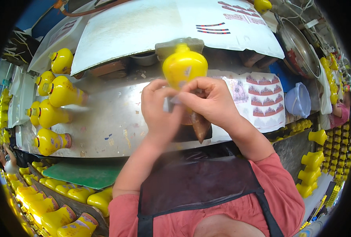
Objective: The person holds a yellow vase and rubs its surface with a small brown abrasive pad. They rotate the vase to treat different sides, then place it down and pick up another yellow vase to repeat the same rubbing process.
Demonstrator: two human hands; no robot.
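A glossy yellow vase (185,65) lies in front of me, its narrow end resting on a grey block (199,42) at the far side. Small printed patches show on its body. Both hands meet over its near part and hide much of it. My left hand (159,104) is closed, slightly blurred, with a small pale piece (166,105) at its fingers. Beside it, my right hand (211,98) is closed, its thumb and forefinger pinched together. A brown, flat, pointed tool (200,128) sticks out below its fingers, tip toward me.
Several yellow vases (51,141) lie along the table's left side. On the right are a decal sheet (264,96) and a pale blue bucket (298,100). A white board (140,23) with dark decal strips (213,28) spans the back. More vases (45,213) fill racks at lower left.
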